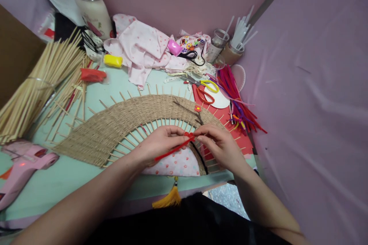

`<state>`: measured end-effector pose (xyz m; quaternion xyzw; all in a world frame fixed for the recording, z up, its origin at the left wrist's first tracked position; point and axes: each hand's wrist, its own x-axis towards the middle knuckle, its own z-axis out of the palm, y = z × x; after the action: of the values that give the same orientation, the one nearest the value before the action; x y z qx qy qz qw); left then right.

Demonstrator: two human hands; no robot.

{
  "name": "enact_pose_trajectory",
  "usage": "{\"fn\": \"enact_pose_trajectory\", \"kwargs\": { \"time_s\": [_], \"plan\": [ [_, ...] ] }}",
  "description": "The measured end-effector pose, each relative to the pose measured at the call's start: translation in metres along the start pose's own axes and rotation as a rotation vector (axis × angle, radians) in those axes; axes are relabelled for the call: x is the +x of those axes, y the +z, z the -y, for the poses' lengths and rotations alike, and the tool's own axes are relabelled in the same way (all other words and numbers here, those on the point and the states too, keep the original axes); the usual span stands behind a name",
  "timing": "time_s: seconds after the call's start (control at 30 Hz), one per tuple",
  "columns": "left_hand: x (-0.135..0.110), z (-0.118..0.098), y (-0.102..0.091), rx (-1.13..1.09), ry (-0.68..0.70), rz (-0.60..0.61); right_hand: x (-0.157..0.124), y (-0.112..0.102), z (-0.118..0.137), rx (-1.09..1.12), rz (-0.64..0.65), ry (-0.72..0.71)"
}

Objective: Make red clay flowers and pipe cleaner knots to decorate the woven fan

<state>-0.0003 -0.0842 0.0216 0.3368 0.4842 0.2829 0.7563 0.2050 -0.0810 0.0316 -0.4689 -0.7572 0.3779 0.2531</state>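
Note:
Both my hands meet over a half-round woven fan [115, 126] made of tan cord on wooden sticks. My left hand [159, 143] is closed in a pinch on a red pipe cleaner [172, 151]. My right hand [220, 143] pinches the same pipe cleaner's curled end. The red stem slants down to the left below my left palm. Under the hands lies the fan's pink dotted fabric centre [178, 164], with a yellow tassel [171, 197] hanging at its base.
A bundle of wooden sticks [37, 84] lies at the left, a pink glue gun [23, 166] at the near left. Scissors [202, 84], a pile of coloured pipe cleaners [234, 97], pink cloth [143, 48] and cups of glue sticks [237, 42] sit behind the fan.

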Motion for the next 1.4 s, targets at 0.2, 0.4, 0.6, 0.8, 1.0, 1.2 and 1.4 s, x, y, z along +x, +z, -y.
{"fn": "enact_pose_trajectory", "kwargs": {
  "time_s": [0.2,0.4,0.6,0.8,1.0,1.2,1.4],
  "plan": [
    [0.000,0.002,0.004,-0.066,0.026,-0.074,0.000,0.016,0.007,0.217,-0.116,0.255],
    [0.001,0.003,0.011,-0.030,0.071,-0.130,0.000,0.029,0.012,0.405,-0.246,0.362],
    [0.003,0.010,0.014,-0.078,0.136,-0.158,0.001,0.033,0.009,0.472,-0.165,0.444],
    [0.007,0.022,0.017,-0.393,0.123,-0.097,0.002,0.034,0.007,0.525,-0.086,0.415],
    [0.005,0.026,0.016,-0.693,-0.024,0.115,0.003,0.030,0.001,0.640,0.055,0.435],
    [0.002,0.026,0.009,-0.744,-0.134,0.215,0.002,0.023,0.007,0.480,0.091,0.325],
    [-0.006,0.013,0.007,-0.661,-0.160,0.206,-0.004,0.032,-0.001,0.426,-0.016,0.138]
  ]
}}
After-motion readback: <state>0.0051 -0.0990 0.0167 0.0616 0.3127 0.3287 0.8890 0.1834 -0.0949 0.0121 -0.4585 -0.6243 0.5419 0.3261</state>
